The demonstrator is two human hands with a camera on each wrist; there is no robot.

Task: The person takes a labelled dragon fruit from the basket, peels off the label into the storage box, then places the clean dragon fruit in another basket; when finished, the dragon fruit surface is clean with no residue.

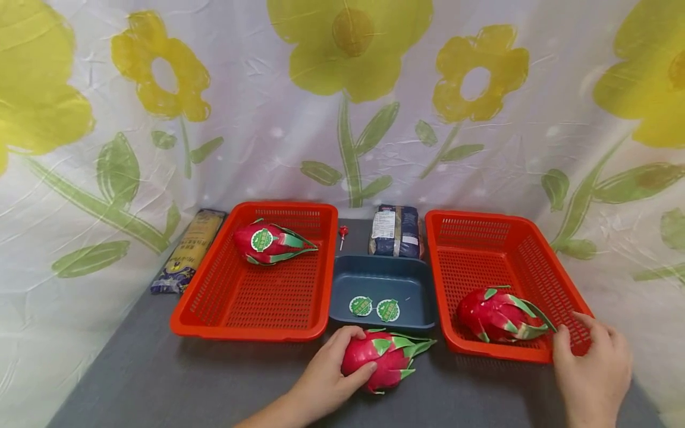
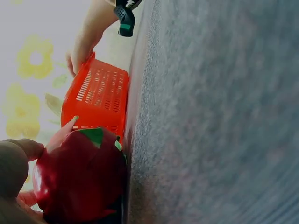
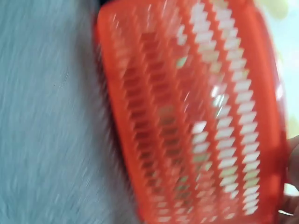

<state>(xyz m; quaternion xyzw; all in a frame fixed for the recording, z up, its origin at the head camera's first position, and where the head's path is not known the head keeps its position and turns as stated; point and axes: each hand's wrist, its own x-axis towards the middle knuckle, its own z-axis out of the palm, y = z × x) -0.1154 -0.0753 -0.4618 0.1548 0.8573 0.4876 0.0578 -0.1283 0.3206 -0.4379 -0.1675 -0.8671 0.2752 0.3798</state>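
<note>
In the head view, my left hand [image 1: 329,370] holds a red dragon fruit [image 1: 381,359] with green leaf tips, its thumb and fingers round the blunt end. The fruit is at the near side of a blue tray [image 1: 342,270]. The left wrist view shows this dragon fruit [image 2: 81,175] close up, low over the grey table. My right hand [image 1: 596,362] is at the near right corner of the right red basket [image 1: 481,218], thumb and fingers apart. A second dragon fruit [image 1: 500,315] lies in that basket, its leaf tip near the thumb.
The left red basket [image 1: 283,330] contains a dragon fruit [image 1: 273,241] with a round green sticker. Two similar stickers [image 1: 387,310] are in the blue tray. Behind stand a dark packet [image 1: 396,232] and a red lollipop [image 1: 343,232]; a yellow packet [image 1: 187,252] lies at far left.
</note>
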